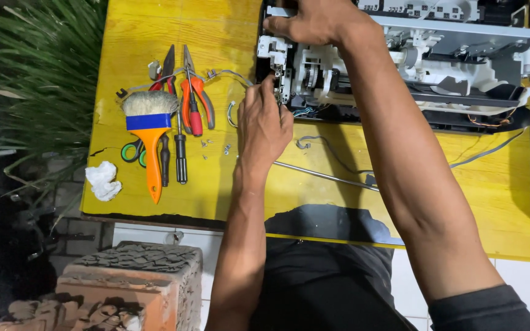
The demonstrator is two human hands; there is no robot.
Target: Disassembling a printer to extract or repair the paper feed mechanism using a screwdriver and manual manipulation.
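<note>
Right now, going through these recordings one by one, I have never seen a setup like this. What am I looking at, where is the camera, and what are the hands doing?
This is a single picture from a camera worn on a person's head, looking down at their own two bare hands. No robot is involved.

They work at a yellow table. On it stands an opened printer-like machine, its white and black inner parts exposed. The right hand rests on the machine's top left edge. The left hand reaches into its left end; whether the fingers pinch anything is hidden.

To the left lie tools: an orange-handled brush, orange-gripped pliers, a black screwdriver, green-handled scissors, loose screws and a crumpled white tissue. A thin metal rod lies near the front.
</note>
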